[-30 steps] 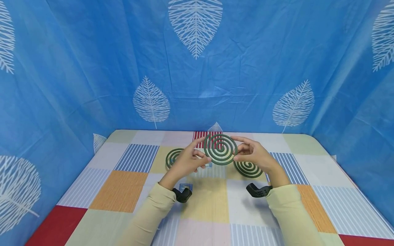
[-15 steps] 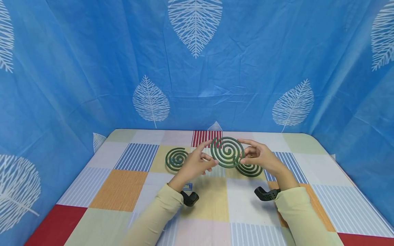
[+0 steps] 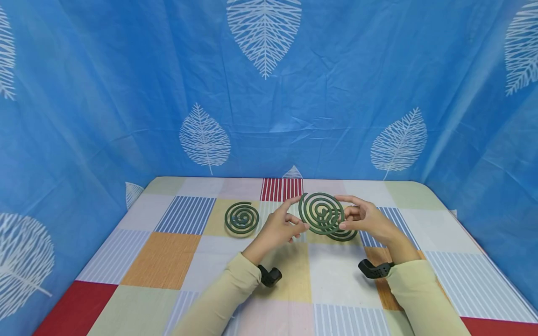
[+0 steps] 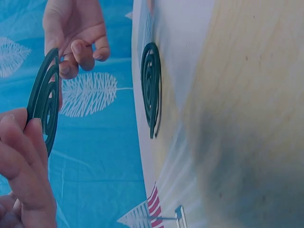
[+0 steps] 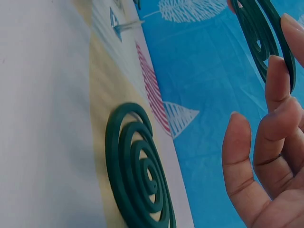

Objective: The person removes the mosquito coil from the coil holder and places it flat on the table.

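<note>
Above the counter (image 3: 164,261), left hand (image 3: 279,229) and right hand (image 3: 370,219) pinch opposite edges of a raised mosquito coil (image 3: 321,213). Likely mid-separation of a paired coil; next move needs gentle, even prying, since it looks brittle.

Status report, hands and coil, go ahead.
Left hand and right hand pinch the raised coil by its rim, above the table. Second coil lies beneath it. Third coil lies apart, left.

Dark green spiral mosquito coils (image 3: 321,213) — plain, unpatterned. Patchwork tablecloth (image 3: 159,261) of orange, yellow, red and blue-striped squares. Blue fabric backdrop (image 3: 126,93) printed with white leaves.
</note>
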Action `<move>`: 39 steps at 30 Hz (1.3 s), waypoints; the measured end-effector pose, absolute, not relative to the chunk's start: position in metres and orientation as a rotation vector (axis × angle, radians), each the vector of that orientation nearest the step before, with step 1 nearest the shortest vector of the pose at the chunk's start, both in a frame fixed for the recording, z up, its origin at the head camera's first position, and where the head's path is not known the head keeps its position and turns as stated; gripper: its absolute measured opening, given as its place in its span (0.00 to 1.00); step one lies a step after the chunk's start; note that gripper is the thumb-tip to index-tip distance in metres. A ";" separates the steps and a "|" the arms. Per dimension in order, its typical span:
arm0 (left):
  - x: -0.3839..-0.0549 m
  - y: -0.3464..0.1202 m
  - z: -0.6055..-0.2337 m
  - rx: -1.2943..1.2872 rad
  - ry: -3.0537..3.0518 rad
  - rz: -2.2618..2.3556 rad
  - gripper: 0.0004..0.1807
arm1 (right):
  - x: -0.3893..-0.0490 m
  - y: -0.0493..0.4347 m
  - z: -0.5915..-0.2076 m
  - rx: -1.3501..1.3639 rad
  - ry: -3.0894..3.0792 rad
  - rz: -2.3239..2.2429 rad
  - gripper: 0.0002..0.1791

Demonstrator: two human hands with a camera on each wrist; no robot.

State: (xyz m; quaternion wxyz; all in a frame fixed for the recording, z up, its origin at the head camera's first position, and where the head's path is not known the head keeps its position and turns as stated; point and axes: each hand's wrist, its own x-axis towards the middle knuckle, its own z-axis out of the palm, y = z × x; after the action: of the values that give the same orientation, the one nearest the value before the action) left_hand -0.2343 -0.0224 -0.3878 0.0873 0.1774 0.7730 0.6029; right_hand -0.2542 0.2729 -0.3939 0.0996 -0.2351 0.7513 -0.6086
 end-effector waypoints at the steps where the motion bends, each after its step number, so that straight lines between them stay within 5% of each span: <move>1: -0.235 -0.021 -0.389 0.527 2.299 1.797 0.43 | -0.254 0.275 -0.394 -0.702 2.220 -1.800 0.42; 39: -0.238 0.042 -0.409 0.472 2.197 1.845 0.44 | -0.250 0.337 -0.399 -0.705 2.145 -1.814 0.37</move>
State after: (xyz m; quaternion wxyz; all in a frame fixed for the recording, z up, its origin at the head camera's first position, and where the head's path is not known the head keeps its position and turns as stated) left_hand -0.2382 0.0423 -0.4086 0.1167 0.1611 0.7504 0.6303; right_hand -0.2496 0.3367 -0.3987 0.1222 -0.2415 0.7350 -0.6217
